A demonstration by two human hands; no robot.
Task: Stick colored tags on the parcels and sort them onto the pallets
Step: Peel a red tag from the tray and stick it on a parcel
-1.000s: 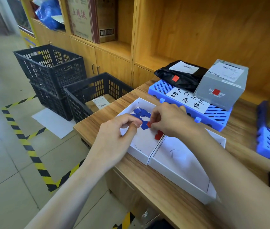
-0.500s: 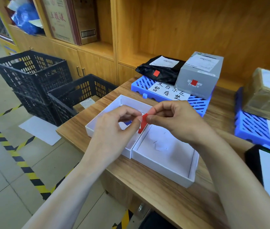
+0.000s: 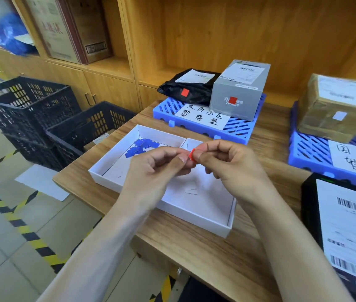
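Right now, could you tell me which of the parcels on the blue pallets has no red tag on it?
The brown taped box on the right pallet. The black bag and grey box on the left pallet each show a red square; it shows only a pale one.

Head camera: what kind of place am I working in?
Probably a parcel sorting room: labelled parcels on blue pallets, black crates on the floor, hazard tape marking it.

table (image 3: pixel 205 253) is wood-grain laminate, smooth with a slight sheen, same look as the shelving (image 3: pixel 238 33) behind it. white trays (image 3: pixel 203 221) at center look like matt cardboard. blue pallet (image 3: pixel 241 132) is moulded plastic, a bit glossy. black parcel (image 3: pixel 194 92) is crinkly shiny poly film, grey box (image 3: pixel 229 105) matt card, brown parcel (image 3: pixel 325 118) on the right wrapped in glossy tape. crates (image 3: pixel 31 118) on the left: black plastic lattice.
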